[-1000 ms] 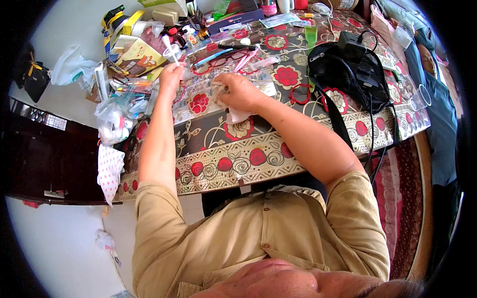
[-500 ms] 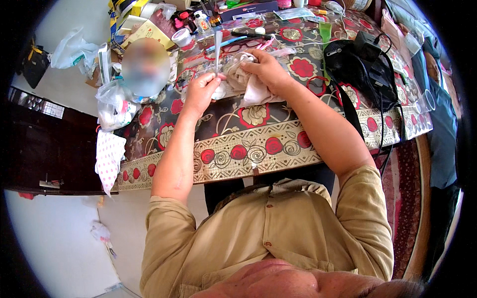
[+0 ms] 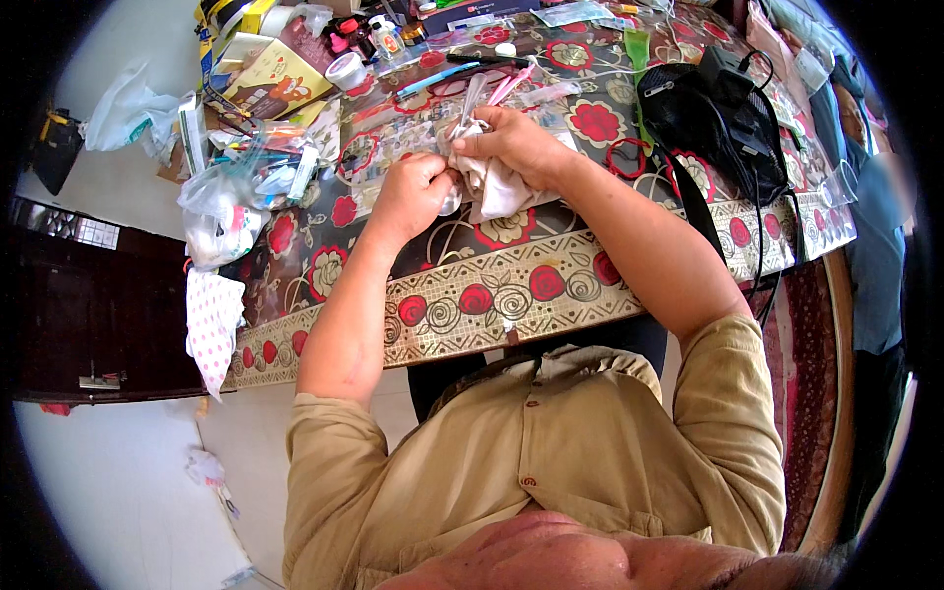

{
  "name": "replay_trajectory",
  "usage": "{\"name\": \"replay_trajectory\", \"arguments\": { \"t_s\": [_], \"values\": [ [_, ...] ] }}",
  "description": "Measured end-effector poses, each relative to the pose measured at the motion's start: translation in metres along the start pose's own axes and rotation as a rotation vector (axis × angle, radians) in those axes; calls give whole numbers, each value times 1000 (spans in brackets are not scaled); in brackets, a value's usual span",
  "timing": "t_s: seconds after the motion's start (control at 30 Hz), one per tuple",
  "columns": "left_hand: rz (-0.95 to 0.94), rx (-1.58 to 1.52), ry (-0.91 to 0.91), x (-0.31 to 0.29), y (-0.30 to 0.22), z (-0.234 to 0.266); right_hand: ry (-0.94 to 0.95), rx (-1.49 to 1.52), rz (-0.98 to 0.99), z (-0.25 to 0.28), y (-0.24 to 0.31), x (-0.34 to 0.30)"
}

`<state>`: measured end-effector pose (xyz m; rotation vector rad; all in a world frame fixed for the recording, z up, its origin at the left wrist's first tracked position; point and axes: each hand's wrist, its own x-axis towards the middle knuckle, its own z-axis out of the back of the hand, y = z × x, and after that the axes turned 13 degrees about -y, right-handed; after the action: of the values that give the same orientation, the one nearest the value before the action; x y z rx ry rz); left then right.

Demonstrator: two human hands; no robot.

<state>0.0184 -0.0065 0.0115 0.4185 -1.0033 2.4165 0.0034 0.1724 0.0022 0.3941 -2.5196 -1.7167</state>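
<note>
My right hand (image 3: 511,147) grips a crumpled white cloth (image 3: 499,190), its thumb pressed on the folds and the loose end hanging toward me. Beside it my left hand (image 3: 418,192) is closed, knuckles up, on what looks like a pair of clear glasses. A round, transparent lens-like part (image 3: 451,204) shows just below its fingers, against the cloth. A pale see-through strip (image 3: 473,95) sticks up beyond the cloth. The rest of the held piece is hidden by my fingers and the cloth. Both hands are over the flower-patterned tablecloth (image 3: 546,285).
Beyond my hands lie a blue pen (image 3: 438,79), a black pen (image 3: 490,60) and pink sticks (image 3: 511,87). A black mesh bag (image 3: 710,128) with straps is at the right. Plastic bags (image 3: 218,218), a yellow box (image 3: 275,81) and a white tub (image 3: 345,72) crowd the left.
My left hand has moved right, closer to the cloth, and turned knuckles up. My right hand has shifted slightly left with the cloth. The upright pale strip now stands farther right.
</note>
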Motion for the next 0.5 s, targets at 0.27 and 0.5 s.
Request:
{"name": "replay_trajectory", "arguments": {
  "t_s": [0.27,0.5],
  "values": [
    [-63,77,85,1,-11,12,-127,98,-8,8,9,6],
    [-87,142,94,-1,-12,15,-198,168,94,22,19,11]
  ]
}}
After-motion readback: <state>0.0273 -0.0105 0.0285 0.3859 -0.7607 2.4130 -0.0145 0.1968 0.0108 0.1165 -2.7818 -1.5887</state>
